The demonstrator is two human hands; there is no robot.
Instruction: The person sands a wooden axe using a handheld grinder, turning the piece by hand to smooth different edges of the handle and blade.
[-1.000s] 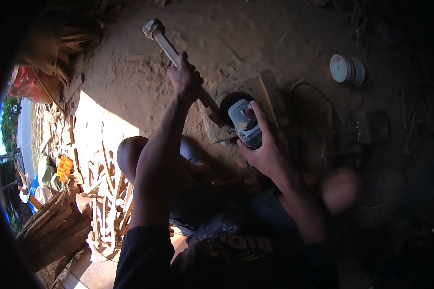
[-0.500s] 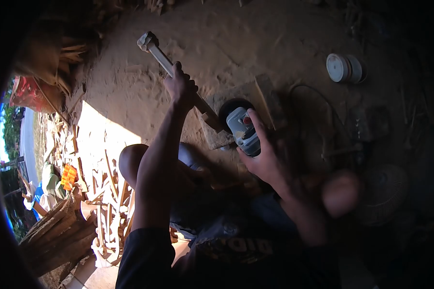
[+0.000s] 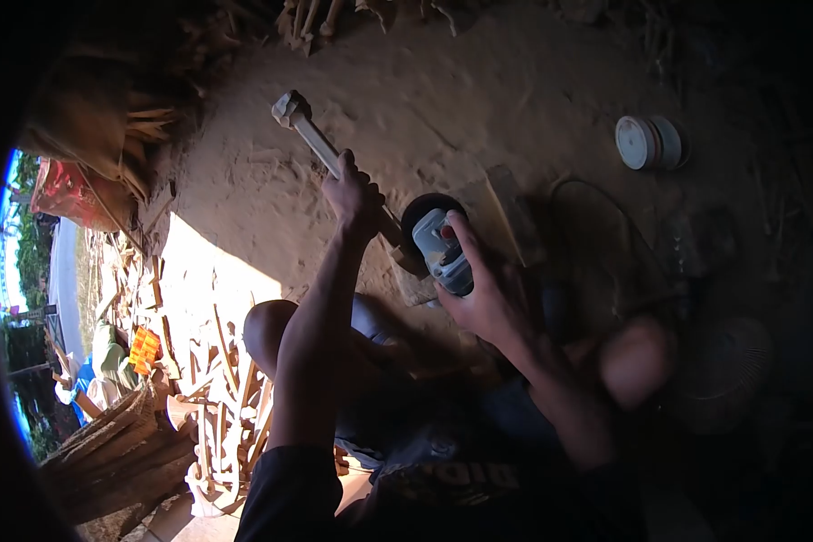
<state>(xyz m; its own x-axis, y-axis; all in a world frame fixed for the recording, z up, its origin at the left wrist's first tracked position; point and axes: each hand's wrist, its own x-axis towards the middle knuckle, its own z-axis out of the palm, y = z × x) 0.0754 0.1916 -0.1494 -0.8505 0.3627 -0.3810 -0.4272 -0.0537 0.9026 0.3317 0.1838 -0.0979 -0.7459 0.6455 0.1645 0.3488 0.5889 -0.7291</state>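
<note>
My left hand point(image 3: 354, 194) is wrapped round the middle of a long pale wooden piece point(image 3: 314, 138) with a knobbed upper end. My right hand point(image 3: 490, 294) grips a grey angle grinder point(image 3: 443, 248) that has a red button and a dark round disc point(image 3: 422, 215). The disc lies against or just over the lower end of the wooden piece; the exact contact is too dark to tell. Below them is a block point(image 3: 414, 287) on the ground, partly hidden by the grinder.
A flat board point(image 3: 513, 217) lies right of the grinder, with a dark cable beyond it. A white round container point(image 3: 637, 143) is on its side at the upper right. Many carved wooden pieces point(image 3: 217, 434) are piled at the lower left, near an orange item point(image 3: 144, 350).
The view has shifted, so much of the scene sits lower in the frame. The grinder has moved left relative to the board and covers more of the wooden piece's lower end. Both grips are kept.
</note>
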